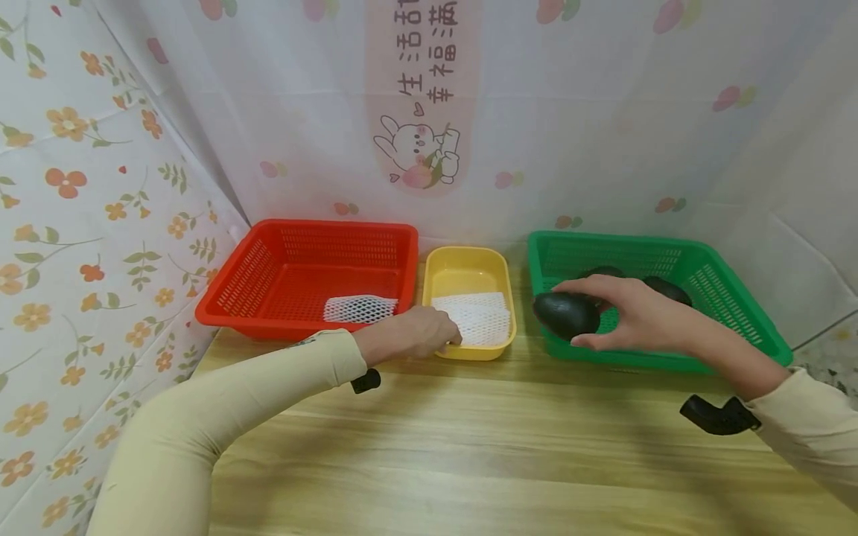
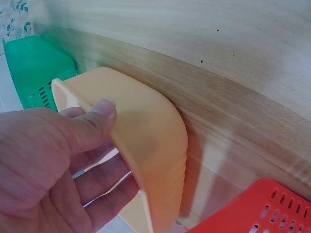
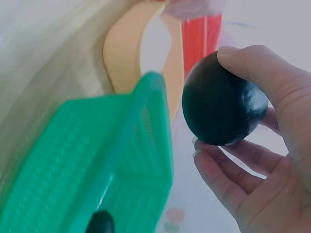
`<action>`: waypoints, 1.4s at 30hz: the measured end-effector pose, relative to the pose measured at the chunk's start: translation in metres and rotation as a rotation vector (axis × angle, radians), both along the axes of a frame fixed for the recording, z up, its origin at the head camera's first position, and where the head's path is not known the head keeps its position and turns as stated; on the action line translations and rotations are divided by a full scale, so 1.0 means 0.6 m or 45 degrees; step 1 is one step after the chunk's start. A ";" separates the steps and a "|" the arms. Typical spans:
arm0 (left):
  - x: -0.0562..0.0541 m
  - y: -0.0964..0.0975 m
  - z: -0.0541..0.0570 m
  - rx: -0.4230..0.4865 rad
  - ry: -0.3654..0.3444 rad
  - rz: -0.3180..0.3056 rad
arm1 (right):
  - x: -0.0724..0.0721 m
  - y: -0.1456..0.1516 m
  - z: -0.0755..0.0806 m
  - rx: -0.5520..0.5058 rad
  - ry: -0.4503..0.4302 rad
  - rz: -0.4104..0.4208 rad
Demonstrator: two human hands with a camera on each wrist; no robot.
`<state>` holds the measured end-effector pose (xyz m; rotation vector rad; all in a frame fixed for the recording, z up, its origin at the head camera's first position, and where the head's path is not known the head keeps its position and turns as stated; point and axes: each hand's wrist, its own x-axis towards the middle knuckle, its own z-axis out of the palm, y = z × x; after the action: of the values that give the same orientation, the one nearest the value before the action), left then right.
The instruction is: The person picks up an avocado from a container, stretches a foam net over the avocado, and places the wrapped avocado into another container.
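My right hand (image 1: 637, 316) holds a dark avocado (image 1: 566, 314) between thumb and fingertips, over the left front corner of the green basket (image 1: 626, 240). In the right wrist view the avocado (image 3: 221, 102) is raised beyond the basket's rim. My left hand (image 1: 415, 333) is at the left front corner of the yellow tray (image 1: 469, 259). The left wrist view has the thumb against the tray's outer wall (image 2: 150, 126) and the fingers behind the rim, gripping it. White foam netting (image 1: 479, 316) lies in the tray, partly hidden by this hand.
A red basket (image 1: 308, 227) stands left of the tray, with a white foam net (image 1: 360, 309) inside. Two more dark avocados lie in the green basket, one at the right (image 1: 666, 289), one farther back (image 1: 603, 271). A printed curtain (image 1: 509, 126) hangs behind the wooden table (image 1: 456, 447).
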<state>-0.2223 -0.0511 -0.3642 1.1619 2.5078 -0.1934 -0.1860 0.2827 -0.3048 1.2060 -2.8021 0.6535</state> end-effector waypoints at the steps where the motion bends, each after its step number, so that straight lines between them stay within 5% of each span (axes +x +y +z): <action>1: 0.000 0.000 0.000 0.006 0.004 -0.002 | 0.002 -0.006 -0.001 0.000 0.014 0.016; 8: -0.001 0.000 -0.003 0.017 0.042 -0.040 | 0.019 -0.038 -0.011 -0.010 0.032 0.095; 18: -0.002 0.002 -0.005 0.025 0.045 -0.035 | 0.035 -0.076 -0.038 0.004 -0.117 0.124; 30: 0.000 -0.001 -0.003 0.022 0.046 -0.028 | 0.055 -0.134 -0.102 0.131 -0.259 0.191; 42: -0.001 0.001 -0.007 0.027 0.038 -0.021 | 0.067 -0.164 -0.158 0.306 -0.189 0.222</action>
<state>-0.2231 -0.0504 -0.3682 1.1967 2.5327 -0.1907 -0.1456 0.1846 -0.3994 1.5156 -2.9920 0.4380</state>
